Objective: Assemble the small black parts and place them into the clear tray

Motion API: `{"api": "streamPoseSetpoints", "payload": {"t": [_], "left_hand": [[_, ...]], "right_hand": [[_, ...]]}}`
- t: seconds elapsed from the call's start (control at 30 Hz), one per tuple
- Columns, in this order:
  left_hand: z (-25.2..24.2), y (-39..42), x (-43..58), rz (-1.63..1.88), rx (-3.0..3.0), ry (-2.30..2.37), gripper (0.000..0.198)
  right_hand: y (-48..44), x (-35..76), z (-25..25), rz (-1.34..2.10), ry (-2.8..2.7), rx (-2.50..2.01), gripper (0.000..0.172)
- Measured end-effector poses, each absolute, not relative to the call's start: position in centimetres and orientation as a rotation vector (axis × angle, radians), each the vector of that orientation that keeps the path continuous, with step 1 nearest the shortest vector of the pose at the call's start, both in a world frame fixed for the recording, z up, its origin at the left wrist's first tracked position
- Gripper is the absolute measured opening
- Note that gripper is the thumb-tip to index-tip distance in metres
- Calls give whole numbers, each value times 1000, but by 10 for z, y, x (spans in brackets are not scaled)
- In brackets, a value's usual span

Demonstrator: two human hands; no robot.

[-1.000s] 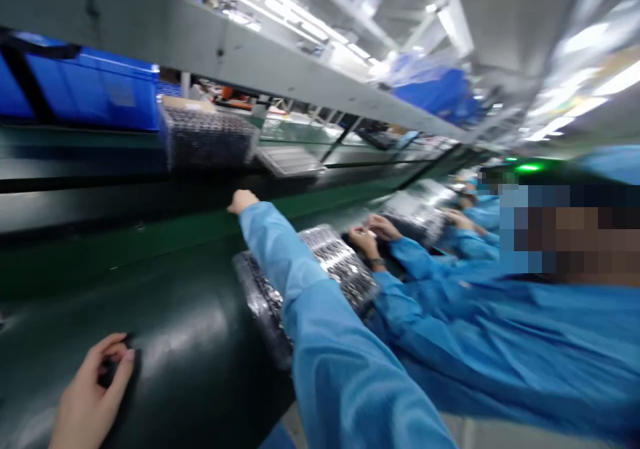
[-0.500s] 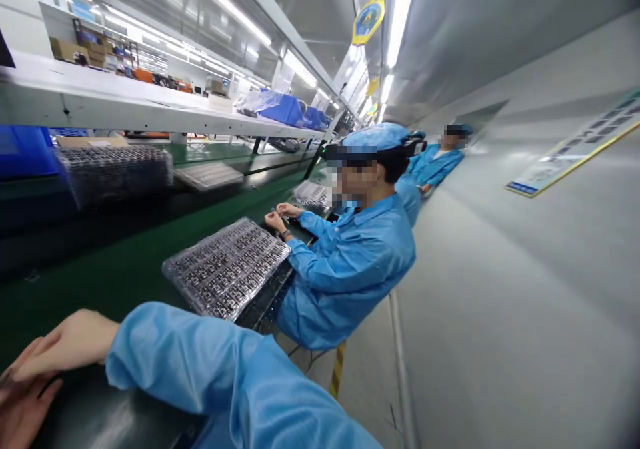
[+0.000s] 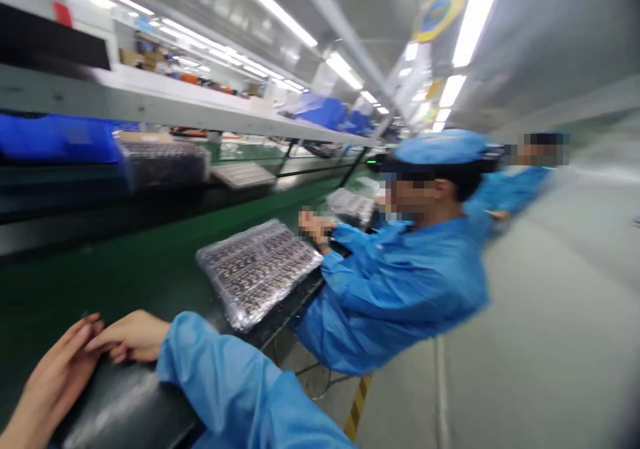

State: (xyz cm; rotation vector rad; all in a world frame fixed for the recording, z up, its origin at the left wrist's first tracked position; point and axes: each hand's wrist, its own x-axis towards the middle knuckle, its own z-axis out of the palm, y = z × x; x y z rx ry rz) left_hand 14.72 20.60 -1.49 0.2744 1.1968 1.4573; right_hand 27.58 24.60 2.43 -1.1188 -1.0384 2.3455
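Head view: the left hand [image 3: 60, 372] and right hand [image 3: 133, 336] seem to meet above the worktop [image 3: 125, 412]; I cannot tell whether either grip holds anything. The tray [image 3: 260, 269] lies beyond the right sleeve [image 3: 235, 362], near the edge; a careless sweep could knock it off.

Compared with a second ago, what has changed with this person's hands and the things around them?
The right hand, stretched out forward a second ago, has drawn back to the left hand; whether either holds anything is unclear. The view has swung right. The filled tray, stacked trays and blue bin appear unmoved.
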Motion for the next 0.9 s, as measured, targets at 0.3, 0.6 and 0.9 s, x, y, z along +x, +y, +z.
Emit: {"api": "streamPoseSetpoints", "payload": {"t": [0.3, 0.6, 0.9], "left_hand": [[-4, 212, 126, 1776, 144, 743, 22], [16, 204, 103, 1924, 152, 613, 19], [39, 199, 161, 1217, 880, 717, 40]], "right_hand": [[305, 274, -19, 1631, -1199, -1151, 33], [337, 297, -26, 1875, -808, -745, 40], [315, 284, -26, 2115, -779, -860, 40]]}}
